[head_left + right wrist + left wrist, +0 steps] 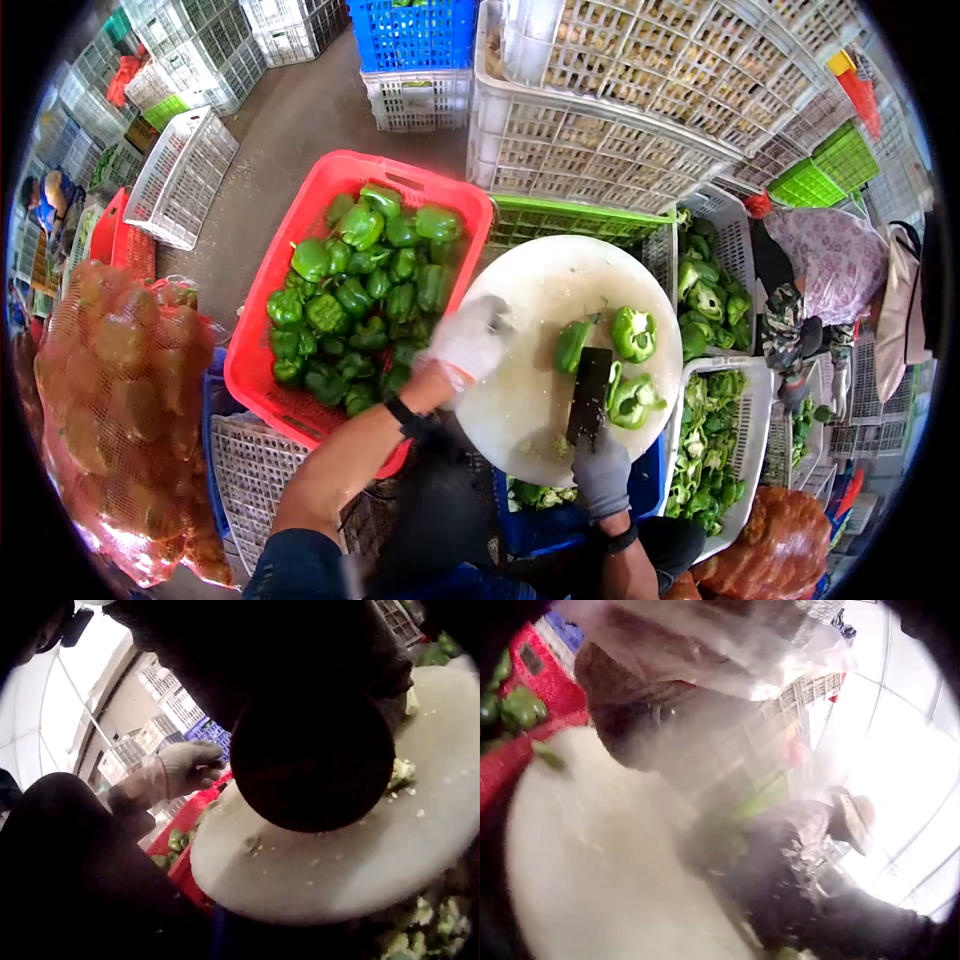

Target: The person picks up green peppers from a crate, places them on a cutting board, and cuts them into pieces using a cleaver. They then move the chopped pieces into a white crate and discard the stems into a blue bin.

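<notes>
Judging work part-way: opened green peppers [635, 401] lie on the round white board [515, 400], cut pieces [707, 450] fill the white crate [762, 410] right of it, and uncut peppers [355, 297] await in the red crate [478, 228] left of it. Right hand [601, 475], at the board's near edge, grips the cleaver [589, 395]; left hand [468, 338], at its left edge, has loosely bent fingers, nothing visibly held.

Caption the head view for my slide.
Gloved right hand grips a dark cleaver among green peppers on a round white board.

The round board [530, 310] bears green peppers [634, 334] and scraps [563, 445].
</notes>
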The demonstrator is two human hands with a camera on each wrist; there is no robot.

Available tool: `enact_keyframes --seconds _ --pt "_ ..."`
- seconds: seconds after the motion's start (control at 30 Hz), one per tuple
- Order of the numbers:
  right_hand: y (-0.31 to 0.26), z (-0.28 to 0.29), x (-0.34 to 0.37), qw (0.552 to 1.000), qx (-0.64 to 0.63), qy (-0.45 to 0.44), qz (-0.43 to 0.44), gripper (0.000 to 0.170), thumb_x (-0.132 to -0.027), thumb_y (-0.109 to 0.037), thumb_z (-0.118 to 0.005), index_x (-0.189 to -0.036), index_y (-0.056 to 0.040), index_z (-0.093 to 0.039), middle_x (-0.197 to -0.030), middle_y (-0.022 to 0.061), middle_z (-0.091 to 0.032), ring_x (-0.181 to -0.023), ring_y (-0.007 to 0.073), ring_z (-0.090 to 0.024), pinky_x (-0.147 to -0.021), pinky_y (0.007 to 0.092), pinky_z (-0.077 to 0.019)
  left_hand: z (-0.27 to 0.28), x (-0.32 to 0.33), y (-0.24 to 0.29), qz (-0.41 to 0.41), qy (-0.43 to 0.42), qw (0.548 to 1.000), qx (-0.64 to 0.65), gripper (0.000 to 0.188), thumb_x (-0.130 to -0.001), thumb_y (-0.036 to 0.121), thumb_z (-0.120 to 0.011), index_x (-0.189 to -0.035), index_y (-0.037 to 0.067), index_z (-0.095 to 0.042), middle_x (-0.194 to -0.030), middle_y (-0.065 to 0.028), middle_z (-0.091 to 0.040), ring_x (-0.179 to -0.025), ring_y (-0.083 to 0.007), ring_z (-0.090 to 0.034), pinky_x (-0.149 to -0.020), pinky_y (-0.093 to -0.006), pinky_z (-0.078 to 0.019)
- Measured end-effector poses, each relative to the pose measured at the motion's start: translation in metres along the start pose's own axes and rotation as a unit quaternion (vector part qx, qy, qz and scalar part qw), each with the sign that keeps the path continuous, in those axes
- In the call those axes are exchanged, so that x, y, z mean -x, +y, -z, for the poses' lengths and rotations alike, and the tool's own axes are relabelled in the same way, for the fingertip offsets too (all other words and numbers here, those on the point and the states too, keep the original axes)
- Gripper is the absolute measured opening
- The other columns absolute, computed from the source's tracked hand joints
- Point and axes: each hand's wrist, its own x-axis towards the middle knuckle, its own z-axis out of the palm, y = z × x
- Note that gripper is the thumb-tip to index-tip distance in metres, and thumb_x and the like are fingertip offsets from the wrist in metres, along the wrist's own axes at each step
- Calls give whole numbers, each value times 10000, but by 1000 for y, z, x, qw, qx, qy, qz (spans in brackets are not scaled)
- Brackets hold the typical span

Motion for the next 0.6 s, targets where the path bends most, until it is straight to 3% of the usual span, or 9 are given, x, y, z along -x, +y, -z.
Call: enact_keyframes --seconds 0.03,0.1,0.17,0.23,0.3,0.37,0.43,0.53,0.6 --pt "-3 3 -3 999 -23 -19 -23 252 -1032 -256 -637 -1109 -33 -723 -742 250 -715 -725 465 -735 -656 584 -571 16 -13 -17 -28 54 996 -71 446 -892 218 -795 -1297 57 -697 -1197 -230 -764 -1088 -413 -743 -944 -480 -597" --pt "-14 10 -6 998 -39 -20 -34 264 -1026 -275 -647 -1081 -28 -723 -733 258 -707 -724 469 -732 -658 582 -568 52 -42 -38 87 59 986 -131 416 -931 147 -699 -1336 60 -666 -1255 -263 -729 -1114 -467 -724 -971 -514 -596" --pt "-21 15 -4 1000 -10 -7 -17 279 -1017 -300 -673 -1040 -25 -719 -732 267 -700 -720 479 -724 -659 584 -564 53 -73 -82 111 -25 954 -276 515 -937 120 -668 -1444 65 -604 -1372 -291 -664 -1150 -488 -713 -1007 -546 -588" --pt "-27 20 -3 999 40 -15 -17 293 -1007 -316 -696 -1004 -24 -714 -733 271 -697 -717 489 -716 -659 588 -561 40 -84 -131 -37 -60 945 -321 611 -956 169 -686 -1538 67 -531 -1438 -317 -605 -1175 -498 -701 -1025 -571 -578" --pt "-28 19 -6 998 55 -27 -23 269 -1014 -299 -696 -941 -40 -708 -720 261 -689 -696 496 -701 -642 606 -545 35 -100 -131 -11 -149 936 -317 692 -918 58 -671 -1586 84 -492 -1501 -303 -552 -1242 -503 -673 -1039 -564 -578" --pt "-32 19 -7 997 68 -31 -34 251 -1014 -283 -691 -923 -49 -704 -703 249 -683 -663 488 -692 -627 599 -546 30 -110 -135 -55 -169 929 -324 623 -939 126 -702 -1532 73 -519 -1346 -308 -627 -1153 -509 -702 -975 -575 -600" --pt "-27 15 -1 998 70 5 7 244 -1003 -277 -703 -897 -58 -695 -681 229 -680 -626 470 -682 -606 580 -545 23 -118 -139 -40 -189 910 -368 575 -940 172 -720 -1470 37 -542 -1294 -303 -652 -1112 -500 -720 -923 -571 -616" --pt "-23 9 -1 997 77 14 8 231 -989 -272 -721 -888 -66 -689 -672 211 -679 -618 461 -680 -590 567 -539 28 -100 -128 -7 -108 924 -367 656 -830 124 -821 -1417 0 -558 -1316 -300 -654 -1106 -487 -730 -900 -555 -626" --pt "-20 8 1 998 58 20 13 232 -990 -275 -715 -894 -66 -688 -682 213 -683 -628 462 -683 -594 570 -541 46 -79 -93 125 -67 946 -292 813 -714 69 -881 -1449 17 -538 -1350 -258 -651 -1165 -478 -712 -977 -534 -613"
